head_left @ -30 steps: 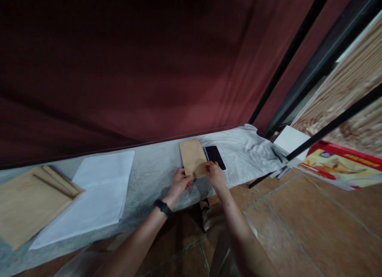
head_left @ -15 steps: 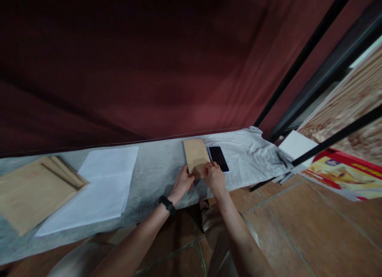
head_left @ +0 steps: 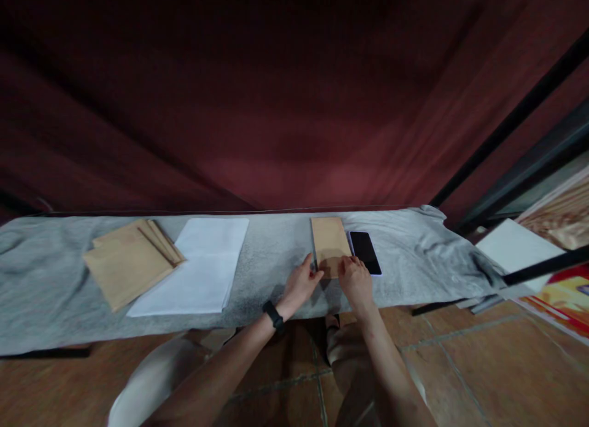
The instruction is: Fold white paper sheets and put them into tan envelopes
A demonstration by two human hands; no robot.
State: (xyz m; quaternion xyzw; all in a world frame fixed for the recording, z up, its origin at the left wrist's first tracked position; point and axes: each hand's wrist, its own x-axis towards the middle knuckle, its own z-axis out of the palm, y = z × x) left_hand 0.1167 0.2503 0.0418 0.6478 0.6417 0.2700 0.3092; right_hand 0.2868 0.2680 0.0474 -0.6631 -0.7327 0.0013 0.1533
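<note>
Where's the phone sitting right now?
In the head view the phone lies face up on the grey cloth, right of centre, directly beside the right edge of the small brown envelope and just beyond the person's right hand.

bare grey cloth (head_left: 276, 249) lies open between white paper (head_left: 202, 264) and envelope (head_left: 329, 244) — phone (head_left: 365, 252) crowds its right.

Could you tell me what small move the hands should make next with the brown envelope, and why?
Probably pinch and lift its near edge: both the left hand and right hand rest on the near end of the small brown envelope, which lies flat on the grey cloth beside the phone.
</note>
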